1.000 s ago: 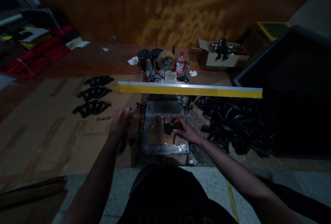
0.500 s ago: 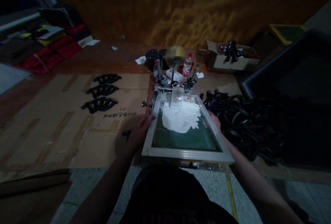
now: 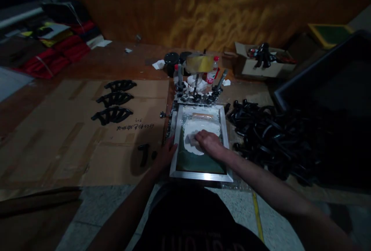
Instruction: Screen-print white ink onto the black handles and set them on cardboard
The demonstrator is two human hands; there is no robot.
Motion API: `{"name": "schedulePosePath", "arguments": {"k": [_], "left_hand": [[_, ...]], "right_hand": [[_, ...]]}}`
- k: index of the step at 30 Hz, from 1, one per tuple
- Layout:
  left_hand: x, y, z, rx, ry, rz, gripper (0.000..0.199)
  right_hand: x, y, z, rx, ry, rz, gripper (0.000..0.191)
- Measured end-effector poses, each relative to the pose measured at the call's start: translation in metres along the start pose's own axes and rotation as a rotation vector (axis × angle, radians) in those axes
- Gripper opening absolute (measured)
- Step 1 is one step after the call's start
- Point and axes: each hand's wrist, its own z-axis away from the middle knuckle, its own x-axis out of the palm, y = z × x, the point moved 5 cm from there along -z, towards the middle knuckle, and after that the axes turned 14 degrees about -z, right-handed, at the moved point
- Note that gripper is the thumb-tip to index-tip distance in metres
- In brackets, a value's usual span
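Pressing right hand (image 3: 209, 144): fingers lie flat and together over a small pale pad (image 3: 190, 139) on the mesh, though it's too dim to tell whether they grip it or only bear down.
Steadying left hand (image 3: 165, 155): fingers spread against the outer left rim of the frame; I cannot tell if they close around it.
Frame: a rectangular aluminium screen frame (image 3: 201, 176), lying flat, its long axis running straight away from the body toward black metal hinge clamps (image 3: 197, 97).
Surface: taut green mesh (image 3: 199, 164) under a thick white paste (image 3: 203, 127), which covers the far half and reaches beneath the pad.
Reach: the right arm crosses the right rim from the side — the pad sits at its fingertips, nearer the left rim, with the left hand just outside.
Around: flat black lattice-shaped parts (image 3: 112, 115) on a brown cardboard sheet (image 3: 58, 154) to the left; a heap of black curved parts (image 3: 269, 139) to the right.
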Motion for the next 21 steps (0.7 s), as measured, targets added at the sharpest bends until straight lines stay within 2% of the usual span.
{"name": "schedulePosePath", "arguments": {"k": [2, 4, 7, 9, 12, 14, 17, 21], "left_hand": [[0.000, 0.000, 0.001, -0.017, 0.007, 0.012, 0.056], [-0.001, 0.000, 0.002, -0.037, 0.013, 0.013, 0.056], [-0.002, 0.004, 0.004, -0.038, 0.011, 0.021, 0.055], [-0.004, 0.006, 0.005, -0.040, 0.022, 0.027, 0.055], [-0.006, 0.009, 0.008, -0.043, 0.043, 0.047, 0.055], [-0.007, 0.011, 0.008, -0.042, 0.034, 0.056, 0.056], [-0.012, 0.014, 0.009, -0.034, 0.027, 0.045, 0.059], [-0.033, 0.029, 0.014, -0.003, 0.022, 0.065, 0.065]], "right_hand": [[0.006, -0.009, 0.016, -0.176, -0.091, -0.007, 0.020], [0.004, -0.011, 0.021, -0.241, -0.135, -0.046, 0.015], [-0.002, -0.005, 0.012, -0.160, -0.002, -0.083, 0.013], [0.003, -0.005, 0.012, -0.144, 0.099, -0.053, 0.016], [0.022, -0.010, 0.025, -0.243, 0.115, -0.029, 0.024], [0.027, -0.011, 0.031, -0.295, 0.093, -0.070, 0.024], [0.005, -0.004, 0.014, -0.233, 0.153, -0.174, 0.028], [-0.060, 0.030, -0.026, 0.070, 0.359, -0.202, 0.051]]}}
